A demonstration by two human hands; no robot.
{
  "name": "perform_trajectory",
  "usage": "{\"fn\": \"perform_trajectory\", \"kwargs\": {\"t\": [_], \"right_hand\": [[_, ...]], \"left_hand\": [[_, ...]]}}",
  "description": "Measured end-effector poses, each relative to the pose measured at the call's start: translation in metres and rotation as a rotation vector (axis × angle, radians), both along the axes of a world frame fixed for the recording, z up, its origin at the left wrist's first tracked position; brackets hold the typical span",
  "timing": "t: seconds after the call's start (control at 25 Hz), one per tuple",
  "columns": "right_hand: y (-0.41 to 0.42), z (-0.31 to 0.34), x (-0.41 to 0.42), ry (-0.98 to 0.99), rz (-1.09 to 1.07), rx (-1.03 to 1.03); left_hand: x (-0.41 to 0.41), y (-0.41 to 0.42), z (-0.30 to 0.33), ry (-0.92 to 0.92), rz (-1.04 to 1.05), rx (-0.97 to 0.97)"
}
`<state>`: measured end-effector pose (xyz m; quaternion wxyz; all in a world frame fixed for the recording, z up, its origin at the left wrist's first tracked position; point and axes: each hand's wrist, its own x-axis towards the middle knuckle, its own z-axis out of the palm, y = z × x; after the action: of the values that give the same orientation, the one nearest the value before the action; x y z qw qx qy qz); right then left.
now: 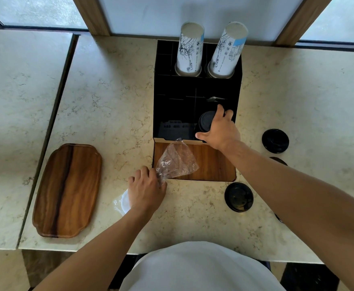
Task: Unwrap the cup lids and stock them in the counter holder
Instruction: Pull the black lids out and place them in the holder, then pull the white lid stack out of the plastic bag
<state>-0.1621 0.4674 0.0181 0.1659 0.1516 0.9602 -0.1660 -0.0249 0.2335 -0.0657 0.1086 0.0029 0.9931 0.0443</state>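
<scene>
Head view: right hand grips black lids apparently inside holder; left hand pinches wrapper.

The surface looks like polished stone — pale cream, veined and smooth. Near its left edge lies a wooden tray with a dark grain stripe and a soft satin sheen. The counter holder is matt black inside, with a warm wood-grain front panel. Two stacks of paper cups stand in it, white and matt with printed line drawings. The black lids near the right edge are glossy plastic. The wrapper held by the left hand is thin, clear, crinkled plastic film — shiny where it folds.
</scene>
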Motion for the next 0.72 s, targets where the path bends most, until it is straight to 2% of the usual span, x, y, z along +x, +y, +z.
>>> {"fn": "perform_trajectory", "kwargs": {"t": [0.16,0.28,0.36,0.48,0.6,0.64,0.72], "right_hand": [[0.0,0.004,0.022,0.222,0.074,0.042],[-0.002,0.006,0.04,0.41,0.191,-0.046],[-0.007,0.005,0.053,0.449,0.288,-0.115],[-0.016,0.0,0.072,0.291,0.351,-0.277],[-0.024,-0.007,0.086,0.102,0.371,-0.354],[-0.027,-0.009,0.09,0.052,0.333,-0.399],[-0.032,-0.018,0.095,-0.094,0.11,-0.601]], "left_hand": [[0.0,0.0,0.001,0.003,-0.004,0.015],[0.0,0.0,0.002,0.003,-0.003,0.035],[0.0,0.0,0.004,0.006,0.0,0.052],[0.004,-0.001,0.006,0.008,-0.011,0.079],[0.012,-0.001,0.008,0.011,-0.069,0.065],[0.015,-0.001,0.009,0.023,-0.087,0.066],[0.022,-0.001,0.011,0.053,-0.122,0.098]]}}
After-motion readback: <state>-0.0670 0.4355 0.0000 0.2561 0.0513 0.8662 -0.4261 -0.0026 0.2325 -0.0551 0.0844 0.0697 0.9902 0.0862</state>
